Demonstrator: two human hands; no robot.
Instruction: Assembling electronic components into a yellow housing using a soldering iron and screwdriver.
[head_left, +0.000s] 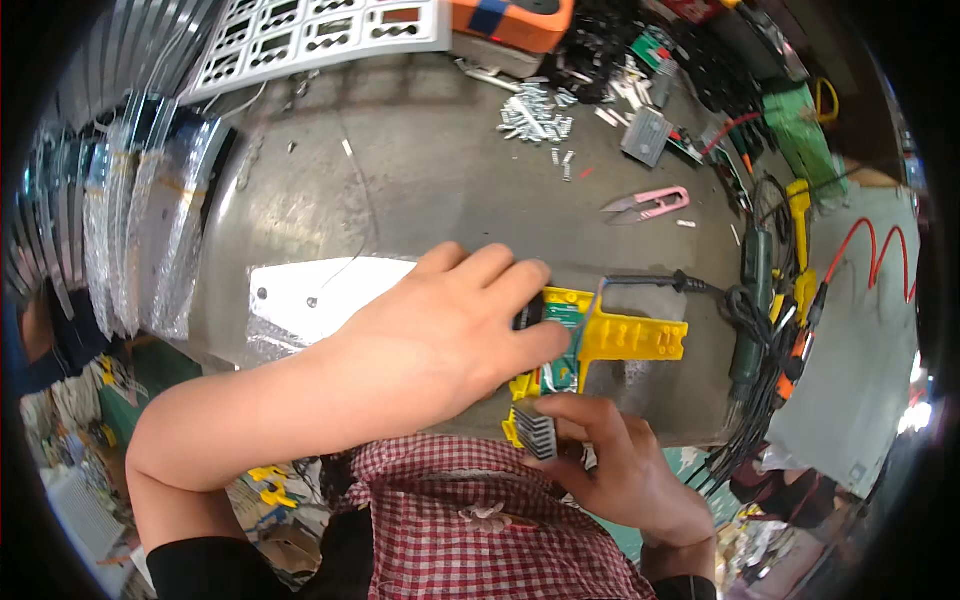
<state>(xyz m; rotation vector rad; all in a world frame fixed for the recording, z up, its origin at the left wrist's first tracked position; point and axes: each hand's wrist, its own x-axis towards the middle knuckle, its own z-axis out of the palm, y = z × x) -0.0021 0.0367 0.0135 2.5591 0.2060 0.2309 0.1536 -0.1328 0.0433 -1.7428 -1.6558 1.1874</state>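
Observation:
In front of me lies a yellow plastic tool casing (640,338), its inner side up, with a green circuit board (562,345) in it. My left hand (465,320) reaches across from the left, fingers and thumb bent round the casing's left end. A dark part shows between them, mostly hidden. At the near edge, my right hand (615,455) pinches a grey finned heat sink (534,430) between thumb and fingers, beside the casing's lower end. A dark cable (650,281) runs from the casing to the right. Under my left forearm is a white sheet-like piece (325,290).
Pink thread snips (650,204) lie beyond the casing, near a pile of screws (535,112) and a grey metal block (646,136). A soldering iron (800,350) and cables hang at the right edge. Wrapped panels (150,220) stand left; a white tray (330,38) sits at the back.

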